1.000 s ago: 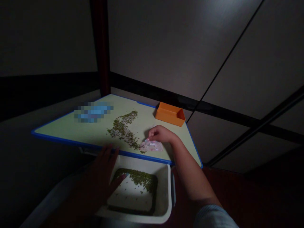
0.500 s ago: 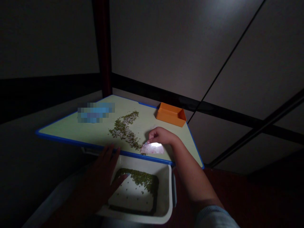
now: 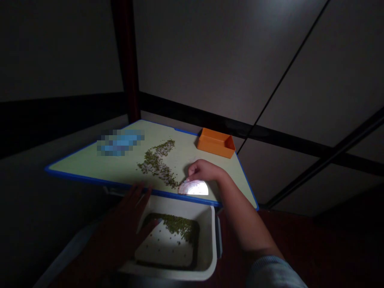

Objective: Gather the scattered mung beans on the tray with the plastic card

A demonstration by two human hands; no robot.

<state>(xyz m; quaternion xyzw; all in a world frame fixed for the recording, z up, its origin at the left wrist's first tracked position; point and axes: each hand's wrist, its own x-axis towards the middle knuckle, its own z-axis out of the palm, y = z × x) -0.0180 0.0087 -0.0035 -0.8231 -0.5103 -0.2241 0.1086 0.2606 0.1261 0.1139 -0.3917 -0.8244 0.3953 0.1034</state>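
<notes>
My right hand (image 3: 201, 171) pinches the straight upper edge of a half-round clear plastic protractor (image 3: 196, 188), which shines in the light. Its curved end stands by the board's front edge, beside a scattered band of small green beans (image 3: 156, 160) on the pale yellow board (image 3: 90, 162). In shadow, my left hand (image 3: 132, 216) is stretched out with fingers apart. Its fingertips reach the board's blue front rim, and its thumb extends over the white plastic tub (image 3: 207, 240). More green beans (image 3: 180, 228) lie inside that tub, heaped toward its far right.
An orange open box (image 3: 216, 143) sits at the board's far right corner. A blurred-out blue item (image 3: 120, 143) lies on the left of the board. Behind rise pale wall panels (image 3: 210, 60) and a dark red post (image 3: 129, 60).
The protractor has tilted slightly and reflects more light over its face. My right hand stays nearly in place, and my left hand is unmoved. The view has shifted a little.
</notes>
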